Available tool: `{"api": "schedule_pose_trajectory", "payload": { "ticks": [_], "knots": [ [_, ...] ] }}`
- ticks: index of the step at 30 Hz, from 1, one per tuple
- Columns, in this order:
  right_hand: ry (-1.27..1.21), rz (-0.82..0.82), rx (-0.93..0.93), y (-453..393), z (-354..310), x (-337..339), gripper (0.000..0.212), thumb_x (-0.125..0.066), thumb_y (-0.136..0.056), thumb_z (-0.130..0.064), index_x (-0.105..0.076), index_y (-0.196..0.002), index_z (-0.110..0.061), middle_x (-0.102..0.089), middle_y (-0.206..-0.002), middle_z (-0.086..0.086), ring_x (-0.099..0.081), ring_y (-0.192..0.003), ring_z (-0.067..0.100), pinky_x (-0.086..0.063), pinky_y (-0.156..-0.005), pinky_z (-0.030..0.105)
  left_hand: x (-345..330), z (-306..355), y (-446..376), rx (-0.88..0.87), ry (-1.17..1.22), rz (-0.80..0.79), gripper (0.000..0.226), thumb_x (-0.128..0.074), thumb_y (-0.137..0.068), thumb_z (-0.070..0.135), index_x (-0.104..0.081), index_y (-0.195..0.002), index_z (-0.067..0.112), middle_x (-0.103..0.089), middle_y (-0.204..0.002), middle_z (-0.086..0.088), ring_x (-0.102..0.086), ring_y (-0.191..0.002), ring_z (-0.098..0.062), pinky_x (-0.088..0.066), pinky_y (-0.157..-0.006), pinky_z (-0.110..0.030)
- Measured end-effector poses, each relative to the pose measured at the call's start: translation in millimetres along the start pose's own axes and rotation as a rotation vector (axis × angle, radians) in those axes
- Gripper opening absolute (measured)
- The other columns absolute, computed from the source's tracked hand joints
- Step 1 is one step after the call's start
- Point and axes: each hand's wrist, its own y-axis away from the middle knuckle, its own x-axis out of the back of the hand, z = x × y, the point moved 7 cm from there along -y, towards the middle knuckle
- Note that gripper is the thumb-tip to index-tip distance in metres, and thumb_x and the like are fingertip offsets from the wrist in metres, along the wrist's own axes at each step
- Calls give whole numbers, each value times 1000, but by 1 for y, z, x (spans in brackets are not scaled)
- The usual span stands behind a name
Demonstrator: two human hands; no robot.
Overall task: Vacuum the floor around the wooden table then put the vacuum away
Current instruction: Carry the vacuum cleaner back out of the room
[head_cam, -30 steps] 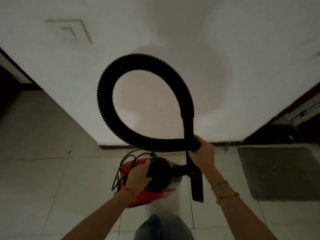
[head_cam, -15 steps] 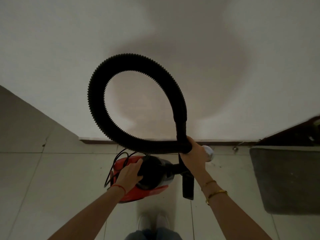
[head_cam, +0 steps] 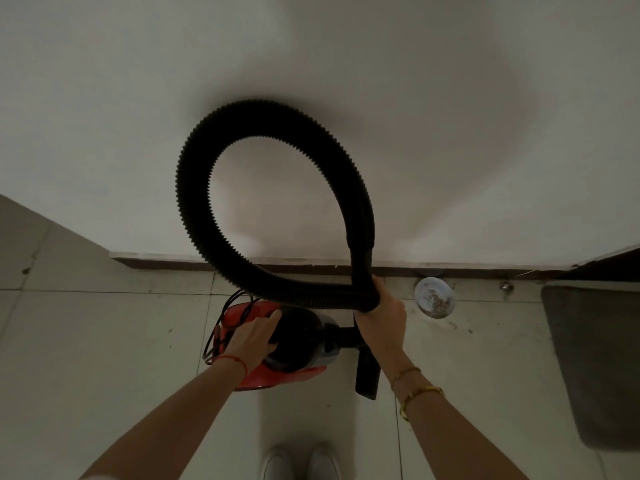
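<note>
- The vacuum [head_cam: 277, 344], a small red and black canister, is in the lower centre of the frame, above the tiled floor [head_cam: 104, 341] and close to the wall [head_cam: 346, 64]; I cannot tell if it touches the floor or hangs just over it
- The left hand [head_cam: 251, 341] lies on the black top of the canister with the fingers spread and curved around it; it seems to carry or steady the body, but the grip under the palm is hidden
- The right hand [head_cam: 379, 315] is closed tightly around the hose [head_cam: 277, 161] at the place where the two ends of the loop cross, so it clamps both parts together
- The hose makes one big loop that stands up from the right hand toward the upper centre of the frame, in front of the wall; its long axis goes from bottom to top of the picture
- The nozzle [head_cam: 367, 375] hangs down below the right hand and points toward the bottom of the frame, almost parallel to the right forearm
- The canister's long axis goes from left to right, with the hose outlet turned to the right hand; a thin cord [head_cam: 221, 327] is bunched at its left end
- Both hands are already on the machine, the left on the body and the right just beside it to the right, so neither needs to reach
- In my judgement the cleaning is finished and the putting away is in progress; the next move depends on lowering the canister straight down near the skirting [head_cam: 173, 263] while the loop stays upright
- A round drain cover [head_cam: 434, 297] and a dark mat [head_cam: 595, 368] lie to the right, apart from the vacuum
</note>
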Motion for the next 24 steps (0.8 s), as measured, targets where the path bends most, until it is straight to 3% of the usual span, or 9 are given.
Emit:
{"api": "schedule_pose_trajectory", "payload": {
  "ticks": [2, 6, 12, 15, 17, 21, 24],
  "knots": [
    [-17, 5, 3, -6, 9, -10, 42, -63, -78, -4, -63, -116, -21, -59, -71, -13, -52, -58, -2, -31, -49, 10, -12, -3, -14, 2, 0, -5, 58, -60, -89, 26, -33, -140, 16, -60, -115, -2, -62, -102, -20, -53, -81, -29],
    [-24, -4, 22, -17, 29, -28, 40, -65, -76, -5, -62, -114, -19, -58, -75, -15, -48, -59, -9, -31, -48, 6, -32, -8, -37, -1, 3, 0, 60, -61, -88, 26, -33, -140, 16, -62, -114, -3, -63, -101, -21, -54, -82, -33],
    [-51, -20, 25, -34, 48, -46, 47, -65, -79, -8, -56, -125, -19, -66, -90, -6, -57, -73, 8, -36, -57, 9, -47, -13, -58, -12, -37, 33, 68, -64, -87, 24, -28, -144, 18, -61, -117, -4, -62, -104, -22, -53, -86, -35],
    [-42, -18, 56, -37, 53, -54, 51, -66, -79, -7, -53, -127, -18, -66, -96, 0, -62, -82, 17, -43, -63, 19, -63, -19, -65, -10, -31, 48, 79, -67, -84, 22, -20, -148, 21, -60, -120, -2, -61, -107, -20, -53, -88, -35],
    [-49, -27, 77, -38, 56, -58, 55, -69, -78, -8, -51, -128, -19, -62, -99, -1, -61, -86, 18, -46, -66, 20, -66, -16, -68, -17, -43, 67, 73, -63, -86, 20, -23, -147, 20, -60, -120, -2, -60, -107, -20, -52, -90, -33],
    [-37, -59, 96, -39, 65, -64, 70, -76, -71, -15, -44, -133, -17, -59, -113, 1, -58, -100, 17, -53, -84, 34, -63, -3, -67, -25, -42, 160, 60, -61, -89, 16, -34, -142, 16, -49, -136, -2, -46, -127, -19, -33, -112, -31],
    [17, -97, 127, -37, 65, -66, 84, -80, -67, -21, -38, -139, -16, -56, -124, 3, -55, -112, 20, -51, -94, 45, -64, -1, -60, 7, -7, 222, 62, -58, -90, 13, -32, -145, 15, -38, -147, -3, -31, -139, -20, -19, -118, -32]
  ]
}}
